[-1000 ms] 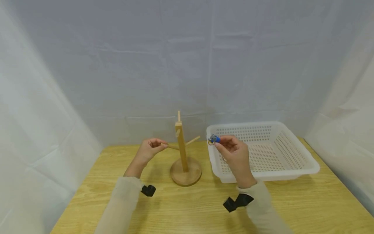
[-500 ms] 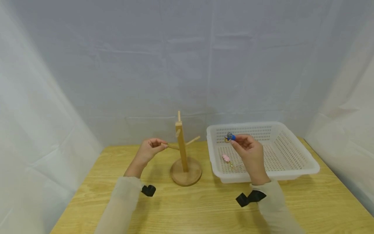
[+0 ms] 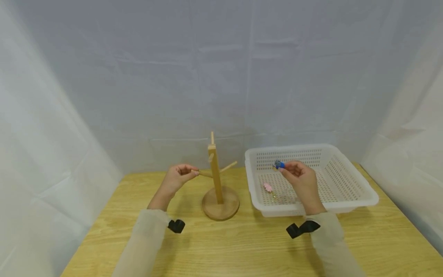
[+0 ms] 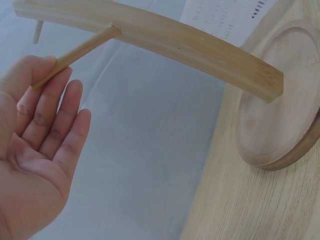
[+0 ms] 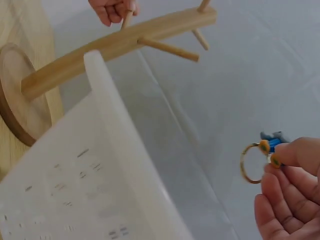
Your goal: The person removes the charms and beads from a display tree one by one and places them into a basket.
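Observation:
My left hand (image 3: 174,180) pinches the end of one peg (image 4: 82,51) on the wooden mug tree (image 3: 216,173), thumb against fingertips. The mug tree stands upright on its round base, and several pegs stick out from its post. Between thumb and fingers, my right hand (image 3: 305,186) holds a small blue and grey keychain (image 3: 279,164) above the left part of the white basket. In the right wrist view a gold ring (image 5: 242,165) hangs from this blue, grey and orange charm (image 5: 272,145). My fingers cover part of the charm.
The white perforated basket (image 3: 342,206) sits on the right of the wooden table (image 3: 221,246). Inside it lies a pink keychain (image 3: 268,187) with gold parts, near some clear item that is hard to make out. A pale sheet (image 3: 155,77) hangs behind the table.
My right hand has moved right with the blue keychain, from the basket's left rim to over its inside, uncovering the pink keychain. The left hand stays on the peg.

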A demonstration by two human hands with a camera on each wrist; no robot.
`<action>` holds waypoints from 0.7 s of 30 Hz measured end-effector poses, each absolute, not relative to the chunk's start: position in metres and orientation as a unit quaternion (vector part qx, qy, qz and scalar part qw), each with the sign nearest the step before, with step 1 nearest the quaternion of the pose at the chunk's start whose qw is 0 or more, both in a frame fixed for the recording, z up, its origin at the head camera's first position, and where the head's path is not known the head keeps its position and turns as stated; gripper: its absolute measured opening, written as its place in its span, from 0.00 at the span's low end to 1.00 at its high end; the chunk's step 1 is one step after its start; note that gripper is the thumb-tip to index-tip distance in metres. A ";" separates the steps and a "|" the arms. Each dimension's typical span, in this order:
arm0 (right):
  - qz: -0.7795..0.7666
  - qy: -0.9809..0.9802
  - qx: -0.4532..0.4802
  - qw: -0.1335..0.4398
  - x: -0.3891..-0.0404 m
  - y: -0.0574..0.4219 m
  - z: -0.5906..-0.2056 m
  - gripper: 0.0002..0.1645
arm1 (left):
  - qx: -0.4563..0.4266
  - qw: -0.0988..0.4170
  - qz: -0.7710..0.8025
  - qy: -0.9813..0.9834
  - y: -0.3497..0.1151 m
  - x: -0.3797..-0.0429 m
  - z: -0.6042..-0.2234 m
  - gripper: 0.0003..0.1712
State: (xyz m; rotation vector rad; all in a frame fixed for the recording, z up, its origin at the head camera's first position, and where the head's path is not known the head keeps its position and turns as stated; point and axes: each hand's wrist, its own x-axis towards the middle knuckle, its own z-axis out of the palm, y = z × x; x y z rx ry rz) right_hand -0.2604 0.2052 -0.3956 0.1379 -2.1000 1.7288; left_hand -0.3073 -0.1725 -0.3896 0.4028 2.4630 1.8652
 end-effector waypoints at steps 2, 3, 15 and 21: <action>0.605 -0.772 0.045 0.189 -0.263 0.208 -0.398 0.15 | 0.125 0.016 0.599 0.791 -0.172 -0.308 -0.390 0.17; 0.601 -0.777 0.043 0.181 -0.264 0.210 -0.399 0.16 | 0.124 0.017 0.600 0.790 -0.172 -0.308 -0.390 0.16; 0.563 -0.817 0.036 0.115 -0.278 0.217 -0.408 0.15 | 0.117 0.015 0.598 0.793 -0.170 -0.308 -0.388 0.15; 0.522 -0.848 0.040 0.078 -0.283 0.216 -0.411 0.10 | 0.122 0.010 0.596 0.793 -0.171 -0.307 -0.389 0.16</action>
